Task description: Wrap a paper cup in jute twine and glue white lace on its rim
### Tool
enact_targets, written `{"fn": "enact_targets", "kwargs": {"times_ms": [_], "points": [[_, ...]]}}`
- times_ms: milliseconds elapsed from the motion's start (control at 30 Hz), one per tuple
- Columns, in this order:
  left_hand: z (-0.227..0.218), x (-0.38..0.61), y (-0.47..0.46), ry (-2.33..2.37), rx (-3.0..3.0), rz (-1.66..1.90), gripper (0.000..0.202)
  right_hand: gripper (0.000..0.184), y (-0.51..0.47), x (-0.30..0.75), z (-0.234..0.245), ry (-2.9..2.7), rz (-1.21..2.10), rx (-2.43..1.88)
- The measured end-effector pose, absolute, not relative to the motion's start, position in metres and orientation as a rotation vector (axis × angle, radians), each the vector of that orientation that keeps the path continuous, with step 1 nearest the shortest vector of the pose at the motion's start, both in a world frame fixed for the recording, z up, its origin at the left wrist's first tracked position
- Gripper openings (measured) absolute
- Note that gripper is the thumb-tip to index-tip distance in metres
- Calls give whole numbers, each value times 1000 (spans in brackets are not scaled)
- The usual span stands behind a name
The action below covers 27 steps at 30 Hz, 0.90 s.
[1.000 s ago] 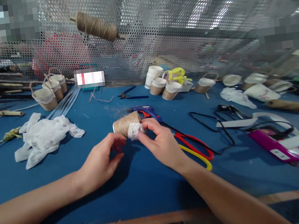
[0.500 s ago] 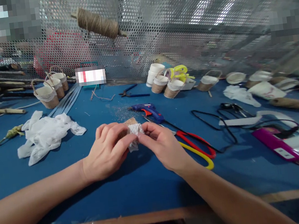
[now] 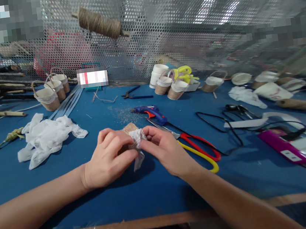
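Note:
A small cup wrapped in brown twine (image 3: 129, 128) sits between both my hands above the blue table (image 3: 151, 189). My left hand (image 3: 109, 158) is curled round the cup's side and hides most of it. My right hand (image 3: 165, 148) pinches a strip of white lace (image 3: 136, 142) against the cup's rim; the lace's loose end hangs down below my fingers. Just behind my hands lie a blue glue gun (image 3: 151, 113) and red-and-yellow scissors (image 3: 199, 149).
A heap of white lace (image 3: 46, 136) lies at the left. Finished twine cups (image 3: 49, 97) stand at the back left and more cups (image 3: 172, 88) at the back middle. A twine spool (image 3: 98, 22) hangs on the mesh screen. Black cable (image 3: 221, 128), a magenta tool (image 3: 288, 146) and pliers (image 3: 134, 94) lie around.
My left hand has come up from below and closed round the twine cup. The cup has dropped a little toward me, and the lace end now hangs loose below my fingers.

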<state>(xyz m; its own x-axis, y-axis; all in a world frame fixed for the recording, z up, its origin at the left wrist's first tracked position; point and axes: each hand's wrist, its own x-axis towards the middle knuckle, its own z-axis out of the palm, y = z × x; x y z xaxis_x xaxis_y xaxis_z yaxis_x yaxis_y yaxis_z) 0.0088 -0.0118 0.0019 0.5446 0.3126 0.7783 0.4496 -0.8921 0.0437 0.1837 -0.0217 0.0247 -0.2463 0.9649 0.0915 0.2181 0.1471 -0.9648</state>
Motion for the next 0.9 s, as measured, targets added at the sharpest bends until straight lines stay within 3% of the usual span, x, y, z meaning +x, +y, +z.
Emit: {"fn": "enact_targets", "kwargs": {"times_ms": [233, 400, 567, 900], "points": [[19, 2, -23, -706, -2881, -1673, 16, 5, -23, 187, 25, -1859, 941, -1140], [28, 1, -23, -1309, -2785, -2461, 3, 5, -25, 187, 24, -1957, 816, -1043], [27, 2, -7, -1783, -2341, -3098, 13, 5, -27, 186, 25, -1984, 863, -1009], [22, 3, -1, -2107, -2090, -3353, 13, 6, -29, 187, 26, -1980, 914, -926]]}}
